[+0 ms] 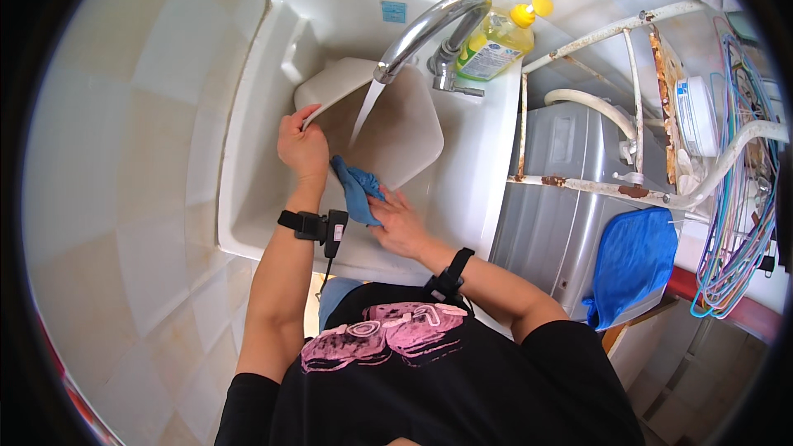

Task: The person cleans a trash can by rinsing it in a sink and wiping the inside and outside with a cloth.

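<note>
My left hand (pixel 303 147) grips the rim of a pale plastic bin (pixel 412 130), which sits tilted in a white ceramic sink (pixel 248 198). From the curved chrome faucet (pixel 427 28), water runs down into the bin. My right hand (pixel 396 220) holds a blue cloth (pixel 356 192) against the bin's near edge; part of its fingers lies behind the cloth and the rim. The bin's underside is hidden.
A yellow-capped soap bottle (pixel 495 43) stands behind the faucet on the sink's edge. To the right are a rusty white metal rack (pixel 588 187), a grey machine (pixel 551 155), a hanging blue cloth item (pixel 635 260) and many coloured wire hangers (pixel 737 229). A tiled wall borders the left.
</note>
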`<state>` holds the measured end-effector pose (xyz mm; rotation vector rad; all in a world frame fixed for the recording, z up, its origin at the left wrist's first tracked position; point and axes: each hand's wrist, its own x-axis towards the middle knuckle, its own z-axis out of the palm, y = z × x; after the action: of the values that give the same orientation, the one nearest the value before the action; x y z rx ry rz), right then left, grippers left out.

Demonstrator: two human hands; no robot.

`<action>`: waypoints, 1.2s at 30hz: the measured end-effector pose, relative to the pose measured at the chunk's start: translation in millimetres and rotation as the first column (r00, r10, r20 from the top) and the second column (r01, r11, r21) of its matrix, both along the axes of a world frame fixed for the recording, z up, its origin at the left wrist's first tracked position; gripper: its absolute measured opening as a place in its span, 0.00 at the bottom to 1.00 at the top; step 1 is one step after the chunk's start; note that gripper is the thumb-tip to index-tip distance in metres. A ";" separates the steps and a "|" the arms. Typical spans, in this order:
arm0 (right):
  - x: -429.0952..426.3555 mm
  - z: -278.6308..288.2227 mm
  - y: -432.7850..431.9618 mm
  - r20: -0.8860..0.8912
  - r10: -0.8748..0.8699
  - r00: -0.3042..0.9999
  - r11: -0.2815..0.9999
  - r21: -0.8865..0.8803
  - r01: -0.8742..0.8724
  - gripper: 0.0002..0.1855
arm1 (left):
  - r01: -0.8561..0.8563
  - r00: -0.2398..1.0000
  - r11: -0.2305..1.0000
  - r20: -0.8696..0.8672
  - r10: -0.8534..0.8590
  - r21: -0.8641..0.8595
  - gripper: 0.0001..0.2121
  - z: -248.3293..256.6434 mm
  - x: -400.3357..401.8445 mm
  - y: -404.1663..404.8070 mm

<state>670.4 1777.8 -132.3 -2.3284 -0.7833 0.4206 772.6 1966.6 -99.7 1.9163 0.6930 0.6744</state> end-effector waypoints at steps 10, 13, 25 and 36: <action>109.5 0.4 -71.2 0.468 0.176 0.866 0.860 -0.502 0.096 0.16 | 0.035 0.989 0.999 -0.141 -0.035 0.001 0.16 21.1 1.8 -11.8; 77.8 -6.3 -41.7 0.365 0.220 0.905 0.841 -0.540 0.014 0.12 | -0.001 0.991 1.000 -0.133 -0.001 -0.013 0.15 19.0 4.1 -14.8; 106.3 53.8 11.6 -0.906 0.065 0.419 0.676 0.349 0.649 0.14 | 0.075 0.982 0.997 -0.171 -0.077 -0.018 0.17 12.2 -3.8 4.0; 125.1 86.7 39.2 -0.626 -0.002 0.780 0.744 0.520 0.420 0.13 | 0.179 0.924 0.929 -0.269 -0.272 -0.324 0.18 49.4 -48.7 -19.7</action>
<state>795.5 1817.0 -45.6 -1.4722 -0.2498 0.6175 723.9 1947.0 -50.3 1.7998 0.7039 0.1114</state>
